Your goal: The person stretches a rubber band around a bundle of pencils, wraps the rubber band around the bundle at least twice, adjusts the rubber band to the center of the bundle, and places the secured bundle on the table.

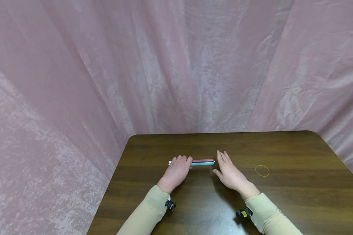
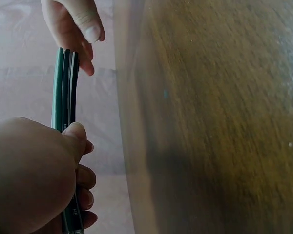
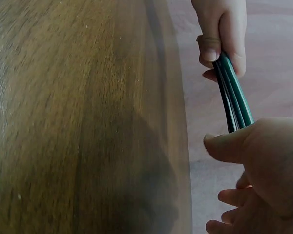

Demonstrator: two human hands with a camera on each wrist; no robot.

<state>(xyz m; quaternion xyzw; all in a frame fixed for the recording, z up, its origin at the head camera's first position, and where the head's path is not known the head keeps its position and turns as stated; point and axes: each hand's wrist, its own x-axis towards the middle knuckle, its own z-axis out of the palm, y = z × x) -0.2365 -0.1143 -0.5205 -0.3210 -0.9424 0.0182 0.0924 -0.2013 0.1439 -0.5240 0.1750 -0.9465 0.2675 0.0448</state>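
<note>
My left hand (image 1: pixel 177 171) grips a bundle of several pencils (image 1: pixel 203 162) with red, dark and light-blue sides. The bundle lies crosswise above the table, its silvery ends poking out left of the fist. In the left wrist view the pencils (image 2: pixel 65 92) show green and dark, with the thumb pressed along them. My right hand (image 1: pixel 230 173) faces the free right ends, fingers extended and thumb apart. From the right wrist, the pencil ends (image 3: pixel 237 97) overlap the thumb of the right hand (image 3: pixel 278 165), whose fingers do not curl round them.
A thin yellow rubber band (image 1: pixel 263 176) lies on the brown wooden table (image 1: pixel 297 156), right of my right hand. Pink curtains (image 1: pixel 176 71) hang behind the table's far edge and down its left side. Small black cameras sit on both wrists.
</note>
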